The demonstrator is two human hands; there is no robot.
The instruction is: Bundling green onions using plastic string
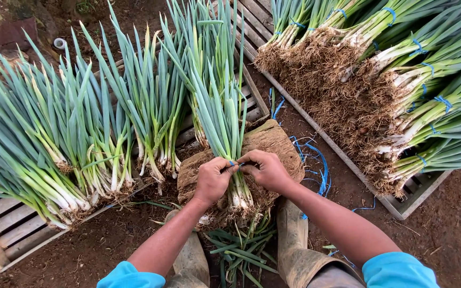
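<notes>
Both the left hand (213, 178) and right hand (266, 169) pinch a blue tie (236, 165) around a bunch of green onions (225, 128) lying on a muddy block (265, 141), mid-knot; cinching it tight seems next.

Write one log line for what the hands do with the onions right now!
left hand: pinching blue tie | right hand: pinching same tie | green onion bunch: between hands, on wooden block

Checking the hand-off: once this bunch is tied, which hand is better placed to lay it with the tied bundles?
Likely the right hand: the tied bundles lie on its side; the left hand would cross over.
</notes>
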